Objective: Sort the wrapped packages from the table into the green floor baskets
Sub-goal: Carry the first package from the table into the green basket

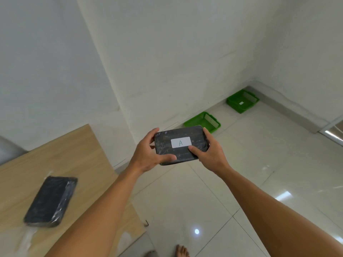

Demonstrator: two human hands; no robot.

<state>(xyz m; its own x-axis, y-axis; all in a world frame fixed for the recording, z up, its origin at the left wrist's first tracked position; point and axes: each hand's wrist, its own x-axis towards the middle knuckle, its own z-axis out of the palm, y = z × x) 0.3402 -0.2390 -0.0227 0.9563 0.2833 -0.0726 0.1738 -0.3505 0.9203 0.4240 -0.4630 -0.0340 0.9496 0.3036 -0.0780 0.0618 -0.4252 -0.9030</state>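
Observation:
I hold a dark, film-wrapped package point(167, 146) in front of me above the floor; its white label reads "A". My left hand point(148, 153) grips its left end and my right hand point(207, 153) grips its right end, thumb by the label. A second dark wrapped package point(51, 201) lies on the wooden table point(78, 156) at the lower left. Two green baskets stand on the floor along the wall: the nearer basket point(199, 120) just beyond the held package, the farther basket point(242, 101) in the corner with a small white label inside.
White walls meet at a corner behind the baskets. The floor is glossy pale tile point(259, 154). My bare feet point(181, 251) show at the bottom edge beside the table's corner. Clear film lies on the table near the second package.

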